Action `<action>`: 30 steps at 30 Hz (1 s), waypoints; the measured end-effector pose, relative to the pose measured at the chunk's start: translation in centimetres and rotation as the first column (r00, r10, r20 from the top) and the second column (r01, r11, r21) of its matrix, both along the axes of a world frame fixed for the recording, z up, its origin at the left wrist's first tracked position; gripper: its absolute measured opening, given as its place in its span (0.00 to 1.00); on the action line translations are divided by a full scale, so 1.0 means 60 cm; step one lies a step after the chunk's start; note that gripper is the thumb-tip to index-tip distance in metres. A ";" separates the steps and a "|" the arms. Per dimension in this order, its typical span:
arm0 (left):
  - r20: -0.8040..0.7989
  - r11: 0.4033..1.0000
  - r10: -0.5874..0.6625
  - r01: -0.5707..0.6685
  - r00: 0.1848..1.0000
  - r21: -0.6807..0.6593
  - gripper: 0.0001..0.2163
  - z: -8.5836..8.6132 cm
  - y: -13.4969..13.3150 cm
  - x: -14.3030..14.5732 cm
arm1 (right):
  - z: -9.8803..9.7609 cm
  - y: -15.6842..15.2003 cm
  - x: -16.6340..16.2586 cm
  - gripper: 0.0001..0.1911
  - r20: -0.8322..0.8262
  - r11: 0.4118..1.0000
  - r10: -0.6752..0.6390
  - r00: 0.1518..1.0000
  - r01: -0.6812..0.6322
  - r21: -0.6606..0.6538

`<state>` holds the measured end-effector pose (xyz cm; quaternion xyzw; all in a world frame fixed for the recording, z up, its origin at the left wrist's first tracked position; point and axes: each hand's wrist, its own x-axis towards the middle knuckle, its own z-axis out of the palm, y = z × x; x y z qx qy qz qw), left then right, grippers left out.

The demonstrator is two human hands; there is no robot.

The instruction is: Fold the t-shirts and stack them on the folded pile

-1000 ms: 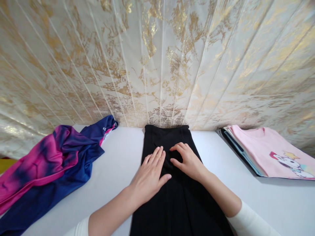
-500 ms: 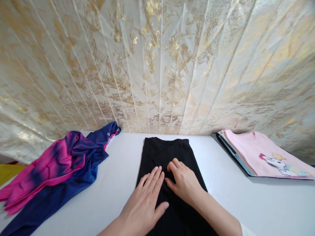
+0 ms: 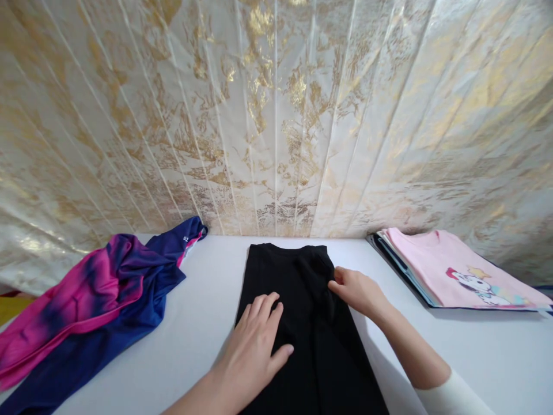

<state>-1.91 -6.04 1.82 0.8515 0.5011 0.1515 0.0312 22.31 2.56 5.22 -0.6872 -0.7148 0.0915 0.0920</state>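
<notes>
A long black garment (image 3: 298,340) lies lengthwise in front of me, its far edge dipping slightly in the middle. My left hand (image 3: 254,343) rests on its left half, fingers spread and holding nothing. At the upper right edge, my right hand (image 3: 356,288) pinches the black cloth between thumb and fingers, and the fabric there is slightly raised and wrinkled. Whether the garment is trousers or a top I cannot tell.
A rumpled pink and navy garment (image 3: 103,288) lies to the left on the white table (image 3: 203,323). To the right is a stack of folded clothes with a pink T-shirt (image 3: 436,265) on top. A gold-patterned curtain (image 3: 276,127) hangs behind the table.
My right hand has moved from the garment's middle out to its right edge, drawing cloth along. My left hand has stayed nearly in place, its fingers now more bent and spread.
</notes>
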 end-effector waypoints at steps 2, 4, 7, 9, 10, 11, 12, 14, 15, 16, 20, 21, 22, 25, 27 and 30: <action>0.016 1.000 0.006 -0.006 1.000 -0.003 0.17 0.015 0.010 0.013 | 0.012 -0.002 0.018 0.08 0.151 0.997 -0.033 0.988 0.045 -0.070; 0.011 1.000 -0.003 0.003 1.000 -0.013 0.10 0.026 0.018 0.023 | 0.026 -0.008 0.021 0.08 0.231 0.999 -0.038 0.972 0.043 -0.020; 0.019 1.000 -0.008 0.008 1.000 -0.022 0.07 0.031 0.025 0.027 | 0.045 -0.013 -0.002 0.03 0.170 0.977 0.077 0.982 -0.108 0.184; 0.058 1.000 0.006 -0.005 0.998 -0.018 0.08 0.028 0.027 0.024 | 0.048 -0.009 -0.031 0.09 0.034 0.926 0.275 0.961 -0.274 0.261; 0.079 1.000 0.016 -0.014 0.997 -0.017 0.08 0.025 0.028 0.022 | 0.046 -0.005 -0.046 0.11 -0.038 0.894 0.382 0.923 -0.359 0.269; 0.096 1.000 0.023 -0.022 0.995 -0.017 0.08 0.023 0.028 0.019 | 0.041 0.000 -0.060 0.13 -0.094 0.862 0.469 0.878 -0.432 0.263; 0.105 0.999 0.027 -0.024 0.994 -0.021 0.08 0.020 0.027 0.017 | 0.034 0.007 -0.071 0.14 -0.124 0.839 0.524 0.843 -0.485 0.246; 0.111 1.000 0.014 -0.011 0.994 -0.028 0.08 0.017 0.026 0.013 | 0.015 0.022 -0.081 0.16 -0.086 0.845 0.522 0.848 -0.502 0.185; 0.109 1.000 -0.001 0.004 0.994 -0.028 0.09 0.017 0.025 0.012 | 0.006 0.029 -0.079 0.16 -0.030 0.872 0.474 0.880 -0.464 0.157; 0.104 0.999 -0.018 0.020 0.994 -0.027 0.09 0.018 0.023 0.012 | -0.002 0.036 -0.073 0.15 0.036 0.901 0.409 0.912 -0.410 0.141; 0.103 0.998 -0.059 0.062 0.993 -0.026 0.04 0.028 0.013 0.017 | -0.013 0.052 -0.030 0.13 0.193 0.956 0.211 0.958 -0.244 0.163; 0.111 0.997 -0.062 0.065 0.992 -0.029 0.06 0.031 0.012 0.020 | -0.010 0.053 -0.023 0.13 0.196 0.957 0.196 0.961 -0.231 0.173; 0.116 0.997 -0.060 0.064 0.991 -0.031 0.07 0.034 0.011 0.024 | -0.006 0.052 -0.020 0.13 0.187 0.954 0.201 0.962 -0.236 0.184; 0.095 0.999 -0.028 0.030 0.995 -0.026 0.08 0.038 0.012 0.038 | 0.008 0.041 -0.035 0.14 0.085 0.890 0.389 0.917 -0.399 0.220; 0.066 1.000 0.011 -0.009 0.998 -0.026 0.05 0.038 0.014 0.047 | 0.011 0.033 -0.053 0.17 -0.022 0.804 0.573 0.819 -0.556 0.213; 0.041 0.998 0.057 -0.056 0.998 -0.039 0.03 0.037 0.016 0.056 | 0.003 0.027 -0.064 0.20 -0.118 0.761 0.649 0.751 -0.639 0.117</action>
